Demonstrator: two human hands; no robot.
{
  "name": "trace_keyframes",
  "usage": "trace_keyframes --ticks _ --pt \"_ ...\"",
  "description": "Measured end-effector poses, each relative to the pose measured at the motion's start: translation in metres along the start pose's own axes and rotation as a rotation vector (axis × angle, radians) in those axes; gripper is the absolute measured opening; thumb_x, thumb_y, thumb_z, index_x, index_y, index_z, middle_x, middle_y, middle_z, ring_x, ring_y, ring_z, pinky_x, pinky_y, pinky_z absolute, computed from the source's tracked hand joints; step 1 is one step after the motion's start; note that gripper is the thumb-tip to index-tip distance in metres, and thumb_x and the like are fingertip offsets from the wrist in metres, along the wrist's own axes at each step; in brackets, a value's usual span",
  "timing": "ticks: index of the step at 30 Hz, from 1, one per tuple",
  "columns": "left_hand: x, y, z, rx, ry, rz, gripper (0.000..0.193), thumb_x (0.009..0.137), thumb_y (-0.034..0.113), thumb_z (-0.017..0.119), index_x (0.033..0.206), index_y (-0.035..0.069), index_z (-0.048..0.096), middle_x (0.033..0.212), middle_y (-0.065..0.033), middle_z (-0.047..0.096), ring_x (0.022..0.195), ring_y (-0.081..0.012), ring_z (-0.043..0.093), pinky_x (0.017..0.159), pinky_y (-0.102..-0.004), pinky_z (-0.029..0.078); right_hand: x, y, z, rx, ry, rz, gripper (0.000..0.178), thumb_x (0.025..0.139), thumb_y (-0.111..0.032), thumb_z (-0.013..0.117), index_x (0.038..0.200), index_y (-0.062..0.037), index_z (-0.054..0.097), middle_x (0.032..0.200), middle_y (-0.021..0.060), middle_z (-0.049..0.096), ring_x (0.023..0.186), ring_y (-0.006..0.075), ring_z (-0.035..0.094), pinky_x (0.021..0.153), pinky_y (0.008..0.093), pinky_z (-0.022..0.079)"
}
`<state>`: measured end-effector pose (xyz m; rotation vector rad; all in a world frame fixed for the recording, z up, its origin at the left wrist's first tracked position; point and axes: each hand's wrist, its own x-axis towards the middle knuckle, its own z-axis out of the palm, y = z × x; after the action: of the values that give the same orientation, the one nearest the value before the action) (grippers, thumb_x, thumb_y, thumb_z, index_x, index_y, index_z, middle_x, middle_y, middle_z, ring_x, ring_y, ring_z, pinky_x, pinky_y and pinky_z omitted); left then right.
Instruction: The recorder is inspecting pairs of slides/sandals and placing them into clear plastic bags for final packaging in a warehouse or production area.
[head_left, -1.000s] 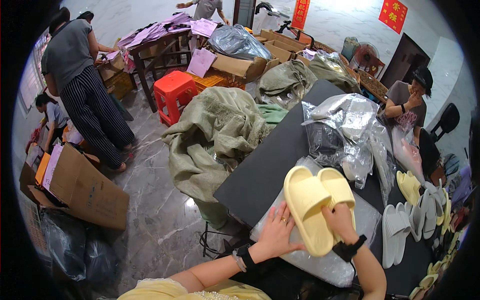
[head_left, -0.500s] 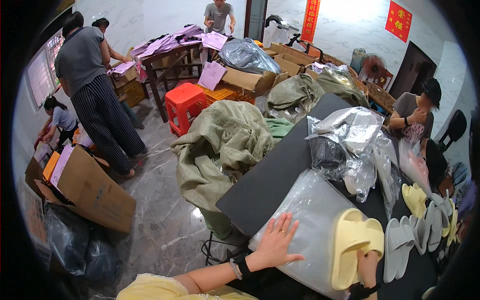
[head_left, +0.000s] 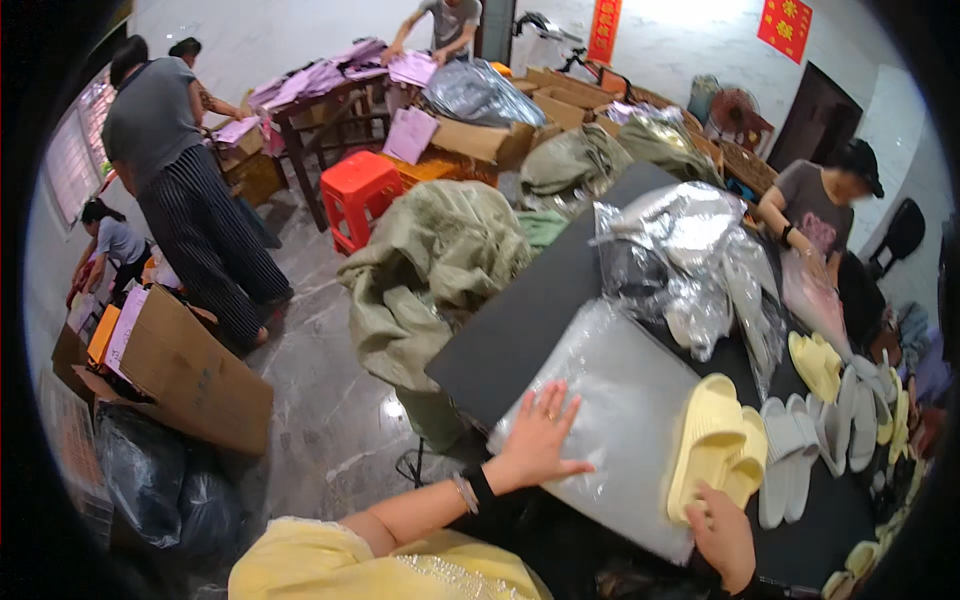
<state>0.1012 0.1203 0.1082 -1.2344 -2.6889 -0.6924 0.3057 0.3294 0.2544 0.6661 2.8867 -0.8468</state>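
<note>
My left hand [head_left: 540, 437] lies flat with fingers spread on a stack of clear plastic bags [head_left: 610, 400] near the front of the black table. On the right part of that stack rests a pair of pale yellow slippers [head_left: 708, 425], one overlapping the other. My right hand [head_left: 722, 535] is at their heel end, fingers curled against the heel; part of the grip is hidden. Just right of them lies a pair of grey slippers [head_left: 785, 465]. Several more grey and yellow slippers [head_left: 822, 365] are lined up farther right.
Bagged slippers [head_left: 690, 265] are heaped at the back of the black table [head_left: 500, 350]. Green woven sacks [head_left: 430, 270] stand beyond its left edge, with a red stool [head_left: 355, 195] behind. A co-worker [head_left: 815, 215] sits at the right; others are at the back and left, near a cardboard box [head_left: 200, 370].
My right hand has shifted from between the yellow slippers to their heel end, and the slippers lie flatter. My left hand stays on the bags. The seated co-worker's hand has lowered.
</note>
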Motion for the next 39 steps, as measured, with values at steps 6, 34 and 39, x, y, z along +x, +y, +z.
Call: trace_keyframes --ticks 6,34,39 --pt "0.005 -0.005 0.003 0.033 0.017 0.012 0.106 0.072 0.076 0.054 0.141 -0.002 0.033 0.149 -0.0304 0.021 0.141 -0.0406 0.017 0.112 -0.0553 0.012 -0.010 -0.103 -0.021 0.265 -0.727 -0.748 0.055 0.091 -0.024 0.061 0.139 -0.0043 0.041 0.119 0.0143 0.057 0.098 0.0268 0.062 0.081 0.0319 0.051" --pt "-0.018 -0.269 -0.041 -0.734 0.722 -0.942 0.092 0.074 0.051 0.072 0.137 -0.005 0.035 0.140 -0.0301 0.035 0.135 -0.0355 0.031 0.110 -0.0403 0.027 0.277 -0.083 0.175 1.926 -0.553 0.079 0.030 0.099 -0.020 0.044 0.125 -0.0072 0.052 0.091 -0.0004 0.055 0.072 0.0088 0.052 0.065 0.0231 0.047" --pt "0.005 -0.379 0.022 -0.716 0.377 -1.652 0.148 0.051 0.076 0.073 0.145 -0.005 -0.007 0.151 -0.0316 0.003 0.142 -0.0401 0.003 0.115 -0.0479 0.014 0.274 -0.080 0.172 1.811 -0.452 0.097 0.031 0.099 -0.022 0.046 0.124 -0.0066 0.052 0.091 -0.0002 0.056 0.073 0.0089 0.052 0.065 0.0228 0.046"
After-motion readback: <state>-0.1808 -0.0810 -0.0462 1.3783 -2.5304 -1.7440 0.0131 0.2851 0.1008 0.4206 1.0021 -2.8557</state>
